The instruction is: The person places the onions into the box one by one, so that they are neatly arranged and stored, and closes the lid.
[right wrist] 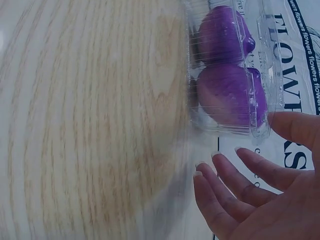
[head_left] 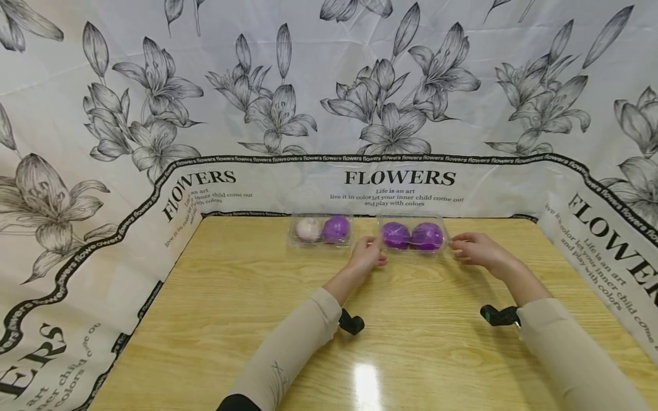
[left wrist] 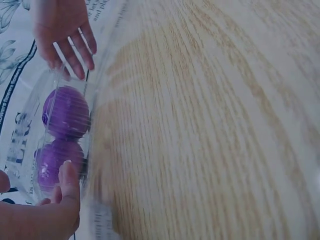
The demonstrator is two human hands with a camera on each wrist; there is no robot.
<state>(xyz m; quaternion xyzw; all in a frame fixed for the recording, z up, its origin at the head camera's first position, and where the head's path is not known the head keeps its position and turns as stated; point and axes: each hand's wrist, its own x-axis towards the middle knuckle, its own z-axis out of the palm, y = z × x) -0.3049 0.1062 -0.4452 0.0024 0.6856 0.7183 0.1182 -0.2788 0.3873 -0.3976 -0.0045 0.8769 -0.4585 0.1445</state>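
Observation:
A clear plastic box (head_left: 412, 219) stands at the back of the table and encloses two round purple objects (head_left: 426, 236), side by side. At its left end is my left hand (head_left: 366, 254), fingers slightly bent beside the plastic. My right hand (head_left: 475, 249) is at the other end; in the right wrist view its fingers (right wrist: 250, 195) are spread and relaxed, with the thumb at the box's corner. Left of my left hand, a second clear box (head_left: 320, 242) contains a pale round object (head_left: 308, 229) and a purple one (head_left: 336, 229).
The wood-grain table (head_left: 288, 319) reaches back to a white flower-printed cloth (head_left: 308, 188) hanging behind and at both sides. Black wrist mounts (head_left: 352, 322) stick out from both sleeves.

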